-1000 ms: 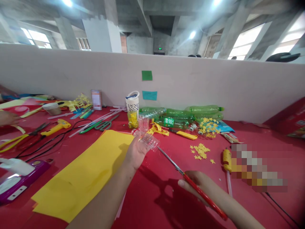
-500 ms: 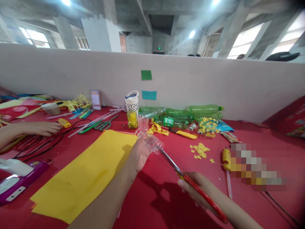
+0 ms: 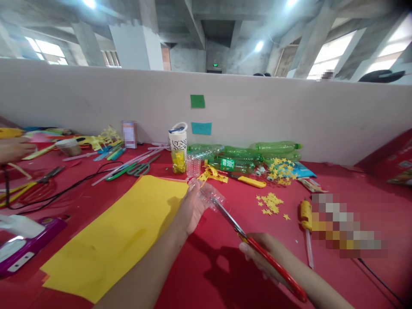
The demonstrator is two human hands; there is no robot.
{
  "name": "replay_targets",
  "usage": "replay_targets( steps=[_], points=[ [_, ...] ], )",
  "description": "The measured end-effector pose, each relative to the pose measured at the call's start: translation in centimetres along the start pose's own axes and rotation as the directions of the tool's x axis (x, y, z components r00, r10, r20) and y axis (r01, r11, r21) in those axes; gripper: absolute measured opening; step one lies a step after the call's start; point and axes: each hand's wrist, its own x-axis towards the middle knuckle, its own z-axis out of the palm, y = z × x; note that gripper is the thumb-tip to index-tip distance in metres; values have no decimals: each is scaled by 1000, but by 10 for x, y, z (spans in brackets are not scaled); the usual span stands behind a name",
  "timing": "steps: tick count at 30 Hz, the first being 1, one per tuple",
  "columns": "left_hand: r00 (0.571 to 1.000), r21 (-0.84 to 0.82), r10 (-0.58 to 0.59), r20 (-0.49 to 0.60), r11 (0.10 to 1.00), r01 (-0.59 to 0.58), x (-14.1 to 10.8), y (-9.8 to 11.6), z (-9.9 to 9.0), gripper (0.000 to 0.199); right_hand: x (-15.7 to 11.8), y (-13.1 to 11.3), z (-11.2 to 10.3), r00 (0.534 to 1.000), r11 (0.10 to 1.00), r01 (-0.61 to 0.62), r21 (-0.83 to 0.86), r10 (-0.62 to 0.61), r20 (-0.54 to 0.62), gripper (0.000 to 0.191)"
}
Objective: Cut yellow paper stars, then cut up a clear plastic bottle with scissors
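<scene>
- Head view, the only one: your left hand (image 3: 193, 210) is closed round the neck end of a clear plastic bottle top (image 3: 217, 193), held above the red tabletop (image 3: 193, 266), fingers mostly hidden from the lens.
- Your right hand (image 3: 267, 241) is wrapped round a pair of red-handled scissors (image 3: 236, 226); can't tell how wide the blades are parted, they look pretty narrow.
- The bit that matters: the bottle top's long axis slants from far left (neck) to near right (wide cut end), so that end faces your right hand.
- The scissors lie roughly along that same slant, tips at the plastic. Whether they're inside or just over the edge, can't say, too see-through.
- Your left hand is the nearer one; your right is off to the near right, a scissor-blade away.
- Yellow paper (image 3: 112, 240) lies left of you, yellow paper stars (image 3: 271, 203) right of the bottle top.
</scene>
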Motion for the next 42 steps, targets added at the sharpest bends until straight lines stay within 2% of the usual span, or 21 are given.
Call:
replay_targets(
  steps=[7,16,20,26,28,33,35,39,42],
  points=[
    [1000,-4,14,7,1000,-14,1,-1,-1,23,2,-4,0,998,998,-57,2,57,-7,48],
    [1000,-105,8,-6,994,-9,4,5,-3,22,2,-10,3,987,987,-151,-60,148,-55,44],
    [1000,-109,-9,-27,994,6,5,5,-4,22,4,-3,5,993,994,-110,-16,109,-53,47],
    [998,-49,39,49,998,-37,1,2,-1,23,4,7,7,996,995,88,40,-87,-17,52],
    [997,-30,38,61,999,-36,0,1,0,24,5,7,8,997,996,76,38,-74,-36,54],
    [996,-27,47,74,999,-45,0,1,0,23,4,-1,10,996,996,-67,57,70,-54,53],
    [996,-22,55,70,998,-54,1,2,-1,23,3,-4,9,994,995,-90,37,92,-65,51],
    [994,-20,79,69,997,-78,2,3,-2,24,2,-5,7,994,996,-88,21,89,-59,48],
    [993,-3,95,65,996,-95,1,2,-1,23,4,0,7,999,998,-23,50,25,-30,50]
  ],
)
